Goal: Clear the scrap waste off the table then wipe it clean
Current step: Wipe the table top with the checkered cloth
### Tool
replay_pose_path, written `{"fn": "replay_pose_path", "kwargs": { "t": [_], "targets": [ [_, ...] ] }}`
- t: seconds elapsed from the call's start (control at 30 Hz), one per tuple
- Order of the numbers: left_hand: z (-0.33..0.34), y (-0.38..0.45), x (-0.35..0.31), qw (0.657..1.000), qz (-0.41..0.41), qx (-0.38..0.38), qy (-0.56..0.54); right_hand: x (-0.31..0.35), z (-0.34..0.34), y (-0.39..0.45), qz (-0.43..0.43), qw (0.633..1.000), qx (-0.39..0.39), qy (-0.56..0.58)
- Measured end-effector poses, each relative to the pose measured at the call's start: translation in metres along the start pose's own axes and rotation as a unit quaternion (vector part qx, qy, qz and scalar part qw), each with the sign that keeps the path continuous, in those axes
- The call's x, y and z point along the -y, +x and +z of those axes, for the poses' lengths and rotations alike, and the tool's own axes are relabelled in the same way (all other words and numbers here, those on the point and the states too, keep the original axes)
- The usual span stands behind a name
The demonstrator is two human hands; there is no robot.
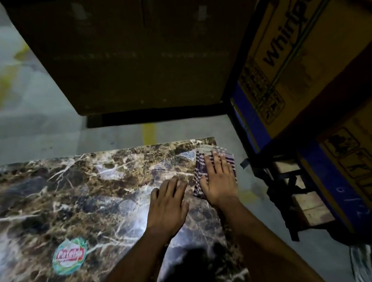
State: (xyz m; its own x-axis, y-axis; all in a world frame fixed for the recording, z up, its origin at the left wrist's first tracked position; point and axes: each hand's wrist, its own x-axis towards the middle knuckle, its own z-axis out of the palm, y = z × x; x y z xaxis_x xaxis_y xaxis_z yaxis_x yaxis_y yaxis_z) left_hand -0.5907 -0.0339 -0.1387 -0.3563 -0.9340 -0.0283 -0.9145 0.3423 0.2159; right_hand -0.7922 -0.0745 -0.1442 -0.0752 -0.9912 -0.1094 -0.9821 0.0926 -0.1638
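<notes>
Pressing my flat right hand (218,181) on the folded striped cloth (200,161) at the marble desk's (80,189) far right corner; left hand (168,203) rests flat beside. Soft, light cloth probably bunches, so palm-down pressure suits.

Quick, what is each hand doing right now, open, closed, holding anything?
Left hand: open, fingers straight, flat on the table, holding nothing.
Right hand: open, fingers straight, pressing the striped cloth flat at the table's far right corner.
</notes>
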Motion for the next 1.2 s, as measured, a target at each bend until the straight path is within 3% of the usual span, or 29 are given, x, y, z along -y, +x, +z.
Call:
{"fn": "replay_pose_path", "kwargs": {
  "t": [0.17,0.33,0.5,0.8,1.2],
  "targets": [
    [-0.003,0.024,0.024,1.0,0.011,-0.015,-0.001,0.007,-0.009,0.055,0.0,1.0,-0.003,-0.007],
    [-0.008,0.02,0.058,0.999,-0.041,-0.036,-0.001,0.033,-0.01,0.077,-0.025,0.999,0.01,-0.028],
    [-0.02,-0.006,0.108,0.996,-0.085,-0.026,0.019,0.105,-0.002,0.078,-0.092,0.995,0.029,-0.021],
    [-0.056,-0.098,0.263,0.984,-0.172,-0.042,0.008,0.302,0.03,0.061,-0.169,0.985,0.039,-0.023],
    [-0.088,-0.224,0.469,0.97,-0.228,-0.085,0.016,0.604,0.084,0.034,-0.254,0.965,0.049,-0.038]
  ]
}}
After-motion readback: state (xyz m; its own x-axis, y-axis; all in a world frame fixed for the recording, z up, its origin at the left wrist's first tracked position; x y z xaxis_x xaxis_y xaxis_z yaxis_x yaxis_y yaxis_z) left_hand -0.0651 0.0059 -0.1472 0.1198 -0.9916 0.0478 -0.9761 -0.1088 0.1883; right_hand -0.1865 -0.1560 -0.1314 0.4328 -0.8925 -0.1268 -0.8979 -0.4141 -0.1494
